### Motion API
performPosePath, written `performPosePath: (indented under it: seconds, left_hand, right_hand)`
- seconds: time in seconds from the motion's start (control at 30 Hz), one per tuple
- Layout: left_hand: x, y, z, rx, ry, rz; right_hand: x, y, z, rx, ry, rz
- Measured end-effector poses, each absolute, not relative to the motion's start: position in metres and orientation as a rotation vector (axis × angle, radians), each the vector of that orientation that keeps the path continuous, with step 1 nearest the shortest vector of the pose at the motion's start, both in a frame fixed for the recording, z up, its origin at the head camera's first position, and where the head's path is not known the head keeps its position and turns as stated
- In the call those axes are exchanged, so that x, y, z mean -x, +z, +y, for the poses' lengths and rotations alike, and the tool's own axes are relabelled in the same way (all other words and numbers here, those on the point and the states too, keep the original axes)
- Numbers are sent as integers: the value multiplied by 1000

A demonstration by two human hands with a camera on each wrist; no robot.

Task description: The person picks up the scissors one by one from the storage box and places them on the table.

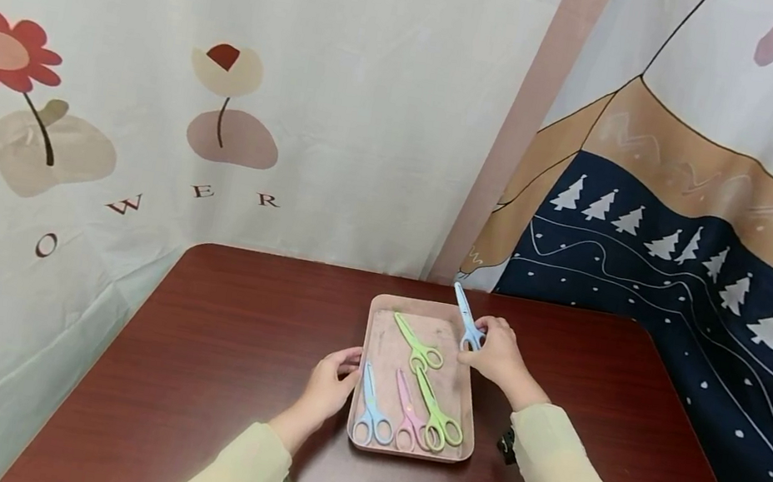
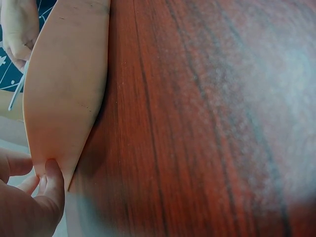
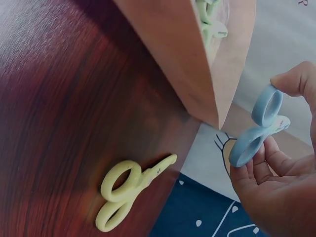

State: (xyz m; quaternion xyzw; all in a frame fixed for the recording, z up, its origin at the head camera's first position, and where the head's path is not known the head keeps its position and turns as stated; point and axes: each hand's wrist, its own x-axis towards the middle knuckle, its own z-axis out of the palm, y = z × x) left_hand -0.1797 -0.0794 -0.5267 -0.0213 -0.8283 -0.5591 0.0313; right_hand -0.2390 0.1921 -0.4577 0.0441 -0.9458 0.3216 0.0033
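Note:
My right hand (image 1: 501,356) pinches light-blue scissors (image 1: 467,317) by the handle loops, above the far right edge of a pink tray (image 1: 470,423). Their blades point away. At the tray's left side, my left hand (image 1: 332,384) grips the wall, thumb outside and fingers at the rim in the left wrist view. Inside the tray lie green scissors (image 1: 410,333), a second green pair (image 1: 432,404), pink scissors (image 1: 406,404) and another blue pair (image 1: 371,399). Yellow scissors (image 3: 121,192) lie on the table beside the tray in the right wrist view, hidden in the head view.
The tray stands on a dark red-brown wooden table (image 1: 225,350). A white curtain with printed flowers (image 1: 378,105) hangs behind the table, and a dark-blue cloth with white trees (image 1: 722,328) hangs along its right side.

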Motion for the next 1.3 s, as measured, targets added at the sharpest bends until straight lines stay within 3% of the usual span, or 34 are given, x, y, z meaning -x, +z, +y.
performPosePath:
  seconds: [0.77,1.0,1.3]
  left_hand:
    - [177,-526,-78,75,-1715,-2555]
    - [173,-525,-80,184,-1673,-2464]
    - [177,-525,-79,77,-1701,-2546]
  right_hand:
    - [240,-468,240,-8,821,-3020]
    - [240,-472,249,-3,788,-3022]
    - [238,-474,260,68,777,-3056]
